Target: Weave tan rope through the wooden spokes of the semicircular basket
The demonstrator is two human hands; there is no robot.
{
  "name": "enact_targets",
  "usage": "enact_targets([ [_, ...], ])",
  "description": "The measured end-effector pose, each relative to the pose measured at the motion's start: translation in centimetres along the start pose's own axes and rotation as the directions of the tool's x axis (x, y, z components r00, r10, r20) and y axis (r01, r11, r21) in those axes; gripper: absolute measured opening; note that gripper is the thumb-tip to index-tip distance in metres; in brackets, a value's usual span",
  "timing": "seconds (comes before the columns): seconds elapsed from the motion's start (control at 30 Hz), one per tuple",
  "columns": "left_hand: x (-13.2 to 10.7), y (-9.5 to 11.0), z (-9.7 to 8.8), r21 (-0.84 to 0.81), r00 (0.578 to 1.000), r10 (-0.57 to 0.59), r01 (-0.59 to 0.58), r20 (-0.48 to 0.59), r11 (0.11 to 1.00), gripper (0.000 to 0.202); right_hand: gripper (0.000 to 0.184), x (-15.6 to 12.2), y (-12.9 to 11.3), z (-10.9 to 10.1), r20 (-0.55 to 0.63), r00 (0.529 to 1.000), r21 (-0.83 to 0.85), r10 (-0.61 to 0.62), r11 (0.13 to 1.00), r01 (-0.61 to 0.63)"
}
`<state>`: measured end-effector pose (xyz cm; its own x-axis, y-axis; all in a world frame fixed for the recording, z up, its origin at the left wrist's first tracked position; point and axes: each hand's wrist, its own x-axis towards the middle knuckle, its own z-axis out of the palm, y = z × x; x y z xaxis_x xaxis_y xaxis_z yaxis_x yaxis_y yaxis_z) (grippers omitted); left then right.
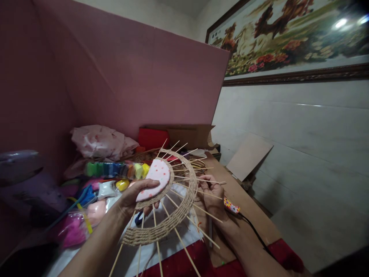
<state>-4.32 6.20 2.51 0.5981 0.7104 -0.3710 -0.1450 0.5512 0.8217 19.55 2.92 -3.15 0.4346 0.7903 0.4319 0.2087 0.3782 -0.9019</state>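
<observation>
My left hand (135, 194) grips a round woven piece (170, 215) by its pink dotted centre (157, 177), thumb across the front. The piece has a twine-wrapped inner ring and outer ring, with several thin wooden sticks (184, 246) radiating out past the rim. My right hand (211, 194) is behind the right side of the piece, fingers pinched together around the sticks and twine there. A beaded bracelet (231, 206) sits on my right wrist.
Bags of coloured craft material (115, 169) and a pink plastic bag (99, 140) lie at the left. A cardboard box (190, 134) stands behind, a pink board (129, 77) beyond it. The wooden table (248, 207) runs right beside a tiled wall, with a cardboard sheet (248, 156) leaning there.
</observation>
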Motion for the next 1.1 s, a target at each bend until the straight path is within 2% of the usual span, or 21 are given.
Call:
enact_targets([
  [0.27,0.2,-0.2,-0.3,0.037,0.999,0.033,-0.032,-0.028,0.999,0.034,0.022,0.2,-0.3,-0.3,-0.036,0.998,-0.083,-0.044,0.996,0.041],
  [0.43,-0.2,0.3,-0.6,-0.009,0.999,0.007,-0.007,-0.031,1.0,0.036,0.024,0.4,-1.3,-0.8,-0.099,0.987,-0.177,-0.13,0.978,0.111],
  [0.57,-0.5,0.2,-1.1,-0.019,0.999,0.017,-0.018,-0.038,1.0,0.033,0.022,0.8,-1.6,-1.4,-0.132,0.959,-0.27,-0.252,0.94,0.209],
  [0.77,-0.7,0.1,-1.4,0.044,0.999,0.04,-0.041,0.015,0.998,0.033,0.019,1.6,-1.2,-2.3,-0.153,0.893,-0.426,-0.422,0.844,0.326],
  [0.93,-0.8,0.3,-1.6,0.095,0.999,0.034,-0.037,0.033,0.995,0.035,0.019,2.4,-0.6,-2.9,-0.178,0.911,-0.345,-0.373,0.89,0.297],
  [1.1,-1.2,0.4,-1.3,0.135,0.994,0.033,-0.046,0.101,0.99,0.032,0.021,3.0,-0.2,-3.1,-0.205,0.936,-0.226,-0.285,0.945,0.238],
])
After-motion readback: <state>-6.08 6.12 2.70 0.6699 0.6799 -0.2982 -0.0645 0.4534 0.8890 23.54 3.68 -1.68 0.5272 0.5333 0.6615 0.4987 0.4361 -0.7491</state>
